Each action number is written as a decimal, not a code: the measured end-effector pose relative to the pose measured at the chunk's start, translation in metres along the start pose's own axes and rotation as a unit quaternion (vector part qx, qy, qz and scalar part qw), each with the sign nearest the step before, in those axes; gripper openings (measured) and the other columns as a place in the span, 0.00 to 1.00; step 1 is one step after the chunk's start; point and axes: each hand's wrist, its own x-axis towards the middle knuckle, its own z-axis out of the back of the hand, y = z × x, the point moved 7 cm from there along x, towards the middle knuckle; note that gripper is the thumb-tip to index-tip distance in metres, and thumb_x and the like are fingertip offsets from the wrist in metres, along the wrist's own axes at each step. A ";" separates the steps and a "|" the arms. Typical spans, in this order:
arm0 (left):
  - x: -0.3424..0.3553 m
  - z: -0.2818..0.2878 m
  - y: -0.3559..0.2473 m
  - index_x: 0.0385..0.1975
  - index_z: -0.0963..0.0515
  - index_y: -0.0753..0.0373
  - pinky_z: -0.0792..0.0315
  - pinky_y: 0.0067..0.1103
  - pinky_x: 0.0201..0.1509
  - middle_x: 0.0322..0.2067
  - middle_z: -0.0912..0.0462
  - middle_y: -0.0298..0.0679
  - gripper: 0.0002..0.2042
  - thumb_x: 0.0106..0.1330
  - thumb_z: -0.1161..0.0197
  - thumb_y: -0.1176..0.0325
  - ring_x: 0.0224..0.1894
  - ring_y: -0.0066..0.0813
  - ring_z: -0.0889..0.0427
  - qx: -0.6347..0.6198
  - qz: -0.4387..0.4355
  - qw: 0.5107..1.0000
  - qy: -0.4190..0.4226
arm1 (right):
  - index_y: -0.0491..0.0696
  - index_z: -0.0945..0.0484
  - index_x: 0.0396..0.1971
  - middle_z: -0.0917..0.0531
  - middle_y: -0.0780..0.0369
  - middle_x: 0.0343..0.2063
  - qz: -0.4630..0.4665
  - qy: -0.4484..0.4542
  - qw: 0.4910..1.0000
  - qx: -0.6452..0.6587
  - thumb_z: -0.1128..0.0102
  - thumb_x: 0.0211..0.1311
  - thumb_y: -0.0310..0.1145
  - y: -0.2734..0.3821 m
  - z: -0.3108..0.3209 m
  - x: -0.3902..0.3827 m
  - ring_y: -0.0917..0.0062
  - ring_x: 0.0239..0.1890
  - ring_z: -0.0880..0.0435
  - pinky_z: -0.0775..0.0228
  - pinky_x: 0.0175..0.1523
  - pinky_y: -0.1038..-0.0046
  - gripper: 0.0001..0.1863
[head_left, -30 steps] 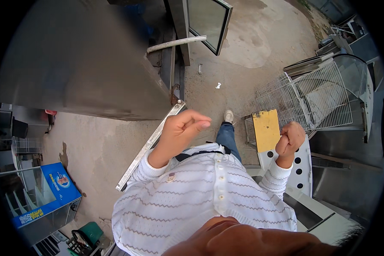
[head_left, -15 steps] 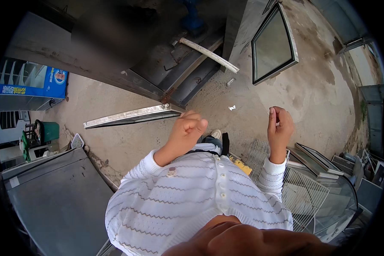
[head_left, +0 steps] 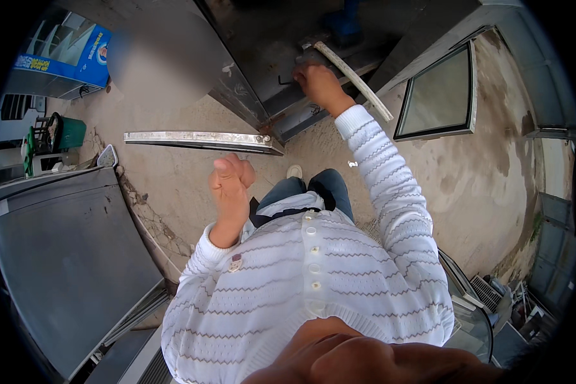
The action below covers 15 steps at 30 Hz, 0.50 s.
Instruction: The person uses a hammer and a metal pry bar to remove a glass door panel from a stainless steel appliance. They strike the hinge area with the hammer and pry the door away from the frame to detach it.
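One cabinet [head_left: 278, 41] w/ blue item [head_left: 344, 27] + R hand [head_left: 319, 83], grip unclear; L hand [head_left: 231, 189] curled

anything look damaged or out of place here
Yes: a grimy, pale strip lies askew by the right hand, one end jutting past the edge of the dark metal cabinet. A white scrap lies on the floor like litter.

The right hand [head_left: 321, 86] is at the dark cabinet [head_left: 251, 48], beside a pale strip [head_left: 355, 81]. The left hand [head_left: 230, 195] is curled near a metal-edged panel [head_left: 195, 138].
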 end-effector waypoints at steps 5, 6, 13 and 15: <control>-0.021 0.035 -0.011 0.18 0.49 0.54 0.54 0.22 0.24 0.15 0.54 0.27 0.26 0.75 0.61 0.43 0.18 0.19 0.55 -0.011 0.004 0.994 -0.108 | 0.53 0.15 0.39 0.16 0.56 0.41 -0.023 0.184 0.969 -0.164 0.39 0.59 0.40 -0.022 -0.073 0.036 0.60 0.46 0.17 0.24 0.50 0.62 0.12; -0.025 0.038 -0.012 0.18 0.49 0.54 0.54 0.22 0.24 0.15 0.54 0.26 0.26 0.75 0.61 0.44 0.18 0.18 0.55 -0.019 0.011 0.991 -0.135 | 0.55 0.15 0.40 0.16 0.56 0.42 -0.009 0.218 0.959 -0.180 0.40 0.60 0.40 -0.016 -0.078 0.037 0.60 0.46 0.17 0.24 0.51 0.62 0.12; -0.042 0.037 0.007 0.21 0.39 0.57 0.49 0.19 0.24 0.17 0.44 0.28 0.22 0.76 0.54 0.51 0.20 0.17 0.47 0.039 0.061 0.965 -0.252 | 0.45 0.23 0.39 0.16 0.54 0.38 0.137 -0.038 0.986 -0.085 0.45 0.66 0.37 0.017 -0.010 0.005 0.58 0.42 0.16 0.26 0.41 0.57 0.11; -0.042 0.039 0.026 0.24 0.33 0.60 0.44 0.18 0.25 0.19 0.37 0.30 0.19 0.75 0.51 0.54 0.21 0.19 0.40 0.142 0.065 0.953 -0.260 | 0.46 0.26 0.38 0.16 0.56 0.33 0.010 0.124 0.988 0.087 0.46 0.68 0.35 0.016 0.001 -0.019 0.65 0.36 0.15 0.26 0.37 0.64 0.08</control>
